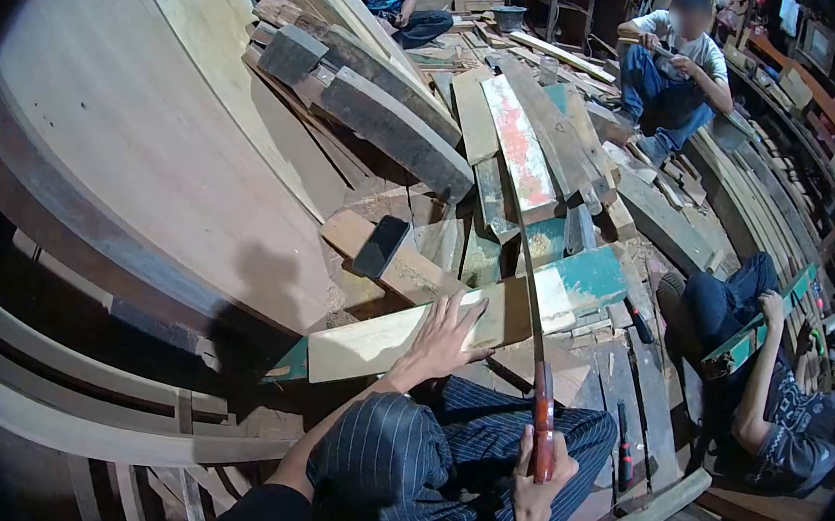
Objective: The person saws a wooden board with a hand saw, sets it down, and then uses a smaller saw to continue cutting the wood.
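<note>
In my right hand (540,473) is the reddish-brown wooden handle of a handsaw (531,312), my fingers wrapped round it. Its long narrow blade shows nearly edge-on, pointing away from me and overlapping a pale board (359,348). The board slants across in front of my knees, with a white band and teal paint toward its right end. My left hand (442,338) lies on its top face with fingers spread, left of the blade. A dark phone (381,247) rests on a brown plank (431,280) just beyond that hand.
Wood offcuts (524,150) are heaped ahead. A large curved wooden panel (168,136) rises on my left. Two dark-handled tools, one a red-and-black-handled tool (626,446), lie at right. One person (776,396) sits close by on the right with a green board (758,328); two others sit farther back.
</note>
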A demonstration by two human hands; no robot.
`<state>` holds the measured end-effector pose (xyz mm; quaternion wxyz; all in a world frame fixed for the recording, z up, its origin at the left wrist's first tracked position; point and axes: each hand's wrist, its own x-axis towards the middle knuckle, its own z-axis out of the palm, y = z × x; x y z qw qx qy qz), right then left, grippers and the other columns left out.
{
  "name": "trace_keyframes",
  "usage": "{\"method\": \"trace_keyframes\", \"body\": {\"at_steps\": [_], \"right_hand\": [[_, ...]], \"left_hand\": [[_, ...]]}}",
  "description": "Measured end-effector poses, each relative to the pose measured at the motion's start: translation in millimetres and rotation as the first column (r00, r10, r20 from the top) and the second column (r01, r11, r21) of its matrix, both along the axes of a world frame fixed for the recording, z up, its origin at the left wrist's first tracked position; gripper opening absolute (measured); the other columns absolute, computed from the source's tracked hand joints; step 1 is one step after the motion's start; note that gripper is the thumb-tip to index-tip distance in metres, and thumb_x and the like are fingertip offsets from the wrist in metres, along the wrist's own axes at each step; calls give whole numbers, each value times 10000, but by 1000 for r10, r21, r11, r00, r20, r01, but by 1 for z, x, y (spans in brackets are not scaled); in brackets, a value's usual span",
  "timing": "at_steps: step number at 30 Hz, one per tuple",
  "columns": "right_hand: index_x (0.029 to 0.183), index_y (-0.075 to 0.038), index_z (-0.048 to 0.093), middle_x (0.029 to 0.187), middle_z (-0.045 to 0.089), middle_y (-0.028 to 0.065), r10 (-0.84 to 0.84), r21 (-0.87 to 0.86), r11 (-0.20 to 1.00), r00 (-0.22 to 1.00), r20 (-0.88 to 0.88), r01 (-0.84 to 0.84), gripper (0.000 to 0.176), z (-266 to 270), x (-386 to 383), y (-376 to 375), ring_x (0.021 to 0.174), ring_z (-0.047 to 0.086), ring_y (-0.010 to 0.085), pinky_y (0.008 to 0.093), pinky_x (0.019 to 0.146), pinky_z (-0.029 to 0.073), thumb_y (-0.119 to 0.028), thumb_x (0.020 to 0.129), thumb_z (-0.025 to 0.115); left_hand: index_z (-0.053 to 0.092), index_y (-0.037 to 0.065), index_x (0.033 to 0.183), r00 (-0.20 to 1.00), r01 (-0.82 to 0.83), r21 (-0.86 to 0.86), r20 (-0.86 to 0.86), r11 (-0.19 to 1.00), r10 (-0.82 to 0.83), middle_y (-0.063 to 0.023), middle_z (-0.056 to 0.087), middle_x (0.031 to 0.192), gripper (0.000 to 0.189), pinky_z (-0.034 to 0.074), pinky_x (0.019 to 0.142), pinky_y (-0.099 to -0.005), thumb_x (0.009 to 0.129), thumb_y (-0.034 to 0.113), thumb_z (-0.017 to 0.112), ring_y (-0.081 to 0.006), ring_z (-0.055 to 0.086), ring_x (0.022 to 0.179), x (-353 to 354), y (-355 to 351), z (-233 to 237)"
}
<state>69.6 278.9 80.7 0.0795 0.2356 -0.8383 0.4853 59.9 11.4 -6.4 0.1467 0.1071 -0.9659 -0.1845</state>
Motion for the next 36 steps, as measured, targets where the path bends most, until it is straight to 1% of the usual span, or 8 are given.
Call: {"method": "trace_keyframes", "body": {"at_steps": [5,9,16,24,26,28,33,36], "right_hand": [[764,-29,601,529,525,106,-18,49,999,1000,-6,18,218,11,7,25,412,572,222,316,446,417,-89,886,772],[765,-35,594,568,530,148,9,91,996,999,52,-13,228,12,22,50,437,534,305,386,487,387,-119,884,770],[793,-4,614,575,555,148,-53,161,986,989,140,30,198,29,31,34,464,593,293,357,496,416,-104,909,740],[1055,18,693,623,579,193,35,-103,994,999,37,-31,168,-4,-28,-64,495,643,260,318,532,492,-71,916,724],[1001,5,689,606,559,186,76,-207,974,992,-103,-96,129,-9,-48,-82,477,625,263,323,505,469,-85,919,731],[935,-2,669,591,538,180,49,-62,997,989,142,-40,110,8,-41,-67,445,588,261,326,479,439,-93,927,730],[870,-4,653,559,545,95,52,57,997,991,125,-59,130,14,16,18,426,577,155,290,451,427,-75,903,758],[811,2,627,532,521,103,23,169,984,980,196,-57,168,15,56,62,413,587,200,318,440,435,-84,888,750]], "left_hand": [[421,105,1542,995,-97,10,-3,995,97,-303,382,1458,895,368,1084,-549,821,508,765,-480,443,1253,-1,-9,0],[396,127,1557,999,-37,94,23,995,35,-298,352,1496,904,328,1151,-549,818,473,784,-491,373,1359,3,-17,0],[390,133,1560,998,34,34,42,999,-35,-287,337,1513,883,312,1171,-552,838,472,770,-481,315,1411,5,-23,1],[458,86,1516,999,-37,46,7,998,37,-300,347,1534,832,319,1172,-546,851,492,749,-485,367,1376,-1,-17,-1],[467,85,1513,997,-72,-146,-52,987,65,-307,367,1511,833,330,1161,-539,854,516,737,-483,387,1354,-3,-17,-9],[448,94,1533,999,-49,59,0,997,50,-314,399,1470,862,329,1151,-538,851,539,730,-474,404,1326,-1,-19,-6],[445,111,1543,999,-38,3,-2,999,38,-295,404,1463,883,347,1135,-521,813,481,777,-457,404,1306,-1,-20,-3],[460,132,1540,999,-31,66,-25,997,33,-287,388,1487,881,339,1138,-533,794,459,794,-461,398,1312,-1,-22,-8]]}}
